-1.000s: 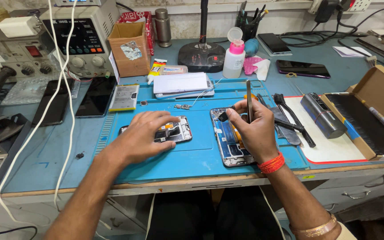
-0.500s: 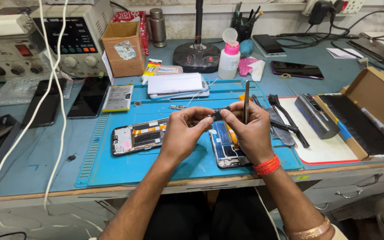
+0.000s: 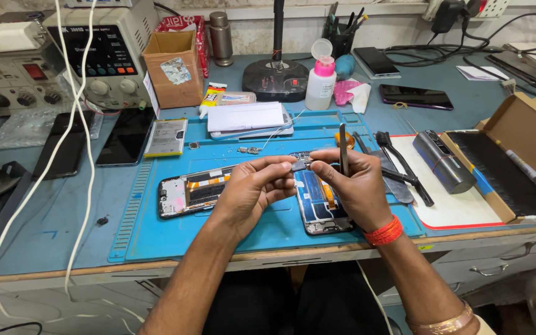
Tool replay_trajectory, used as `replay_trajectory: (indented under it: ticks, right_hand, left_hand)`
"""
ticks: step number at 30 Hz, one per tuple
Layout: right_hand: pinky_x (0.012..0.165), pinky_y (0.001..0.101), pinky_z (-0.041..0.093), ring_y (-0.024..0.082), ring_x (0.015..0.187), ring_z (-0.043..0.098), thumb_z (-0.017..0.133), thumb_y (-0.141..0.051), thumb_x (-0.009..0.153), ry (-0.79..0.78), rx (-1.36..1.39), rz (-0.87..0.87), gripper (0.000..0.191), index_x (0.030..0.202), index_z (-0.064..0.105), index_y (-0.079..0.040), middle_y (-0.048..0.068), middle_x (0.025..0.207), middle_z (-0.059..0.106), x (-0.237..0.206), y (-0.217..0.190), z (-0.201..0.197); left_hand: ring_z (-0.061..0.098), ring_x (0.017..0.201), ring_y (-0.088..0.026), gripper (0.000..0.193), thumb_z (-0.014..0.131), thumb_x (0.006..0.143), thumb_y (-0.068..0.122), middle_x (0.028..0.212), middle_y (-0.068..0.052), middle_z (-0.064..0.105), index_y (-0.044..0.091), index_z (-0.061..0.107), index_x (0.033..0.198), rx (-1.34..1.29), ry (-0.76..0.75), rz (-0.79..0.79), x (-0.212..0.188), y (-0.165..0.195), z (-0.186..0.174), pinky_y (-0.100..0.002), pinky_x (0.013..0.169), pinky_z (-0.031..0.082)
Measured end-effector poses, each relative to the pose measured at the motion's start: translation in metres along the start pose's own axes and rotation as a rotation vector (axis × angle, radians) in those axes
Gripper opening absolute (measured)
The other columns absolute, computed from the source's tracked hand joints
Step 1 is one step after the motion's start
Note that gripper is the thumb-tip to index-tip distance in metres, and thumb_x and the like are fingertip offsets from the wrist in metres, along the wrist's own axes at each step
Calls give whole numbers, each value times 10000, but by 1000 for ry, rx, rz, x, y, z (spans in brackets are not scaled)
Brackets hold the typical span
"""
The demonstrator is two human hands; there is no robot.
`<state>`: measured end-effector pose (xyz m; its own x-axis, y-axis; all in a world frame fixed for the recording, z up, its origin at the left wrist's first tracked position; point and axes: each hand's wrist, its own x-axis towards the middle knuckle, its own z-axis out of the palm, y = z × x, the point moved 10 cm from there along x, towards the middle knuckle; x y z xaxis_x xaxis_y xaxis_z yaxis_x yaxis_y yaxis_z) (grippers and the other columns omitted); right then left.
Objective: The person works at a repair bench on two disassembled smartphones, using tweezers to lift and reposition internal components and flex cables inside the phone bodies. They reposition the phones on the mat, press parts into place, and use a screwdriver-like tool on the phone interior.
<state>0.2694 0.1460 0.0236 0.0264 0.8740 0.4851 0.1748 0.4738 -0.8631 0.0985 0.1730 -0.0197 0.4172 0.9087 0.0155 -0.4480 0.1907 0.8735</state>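
Note:
My left hand [image 3: 252,189] and my right hand [image 3: 352,186] meet above the blue work mat [image 3: 156,232], fingertips pinching a small dark part [image 3: 299,165] between them. The right hand also holds a thin upright tool [image 3: 343,146]. Under the hands lies an opened phone [image 3: 317,208] with its inner boards showing. To the left rests a second opened phone frame [image 3: 187,192] with an orange flex strip, untouched.
Behind the mat stand a cardboard box [image 3: 172,68], a pump bottle [image 3: 321,77], a power supply [image 3: 103,59] and a lamp base [image 3: 274,79]. Dark phones [image 3: 125,136] lie left. Black tweezers [image 3: 404,167], a dark cylinder [image 3: 445,161] and an open carton [image 3: 516,161] sit right. White cables [image 3: 79,155] hang left.
My left hand left the phone frame on the left, came to the middle, and now pinches a small part together with the right hand. The hands rose slightly above the opened phone.

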Motion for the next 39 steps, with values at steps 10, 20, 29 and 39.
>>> replay_trajectory:
  ticks: [10,20,29,39]
  right_hand:
    - [787,223,588,54,872,706,745,-137,942,-57,64,-16,212,1108,769,-7,53,991,795,-4,-7,-1]
    - [543,261,416,60,612,499,822,-169,827,-232,-433,-59,208,1001,807,-56,-2,709,650,-18,-40,-12]
    - [572,243,485,19,641,596,802,-151,840,-347,-253,279,213,1020,825,-40,-55,647,658,-42,2,-20]
    - [520,253,385,41,603,465,806,-179,832,-383,-322,333,234,1010,842,-32,-60,612,571,-49,14,-18]
  left_hand:
    - [709,802,-129,257,706,942,193,867,-64,731,-18,754,1081,81,6,55,-2,2,7,-308,775,634]
    - [726,882,-117,264,727,914,99,981,-81,784,-24,750,1146,436,-114,196,-19,5,23,-286,820,604]
    - [742,1075,-225,356,748,823,57,1117,-104,772,33,722,1177,945,-234,387,-52,20,51,-347,949,569]
    - [744,1058,-249,399,737,802,35,1079,-126,768,26,692,1199,994,-257,371,-51,15,54,-359,946,571]
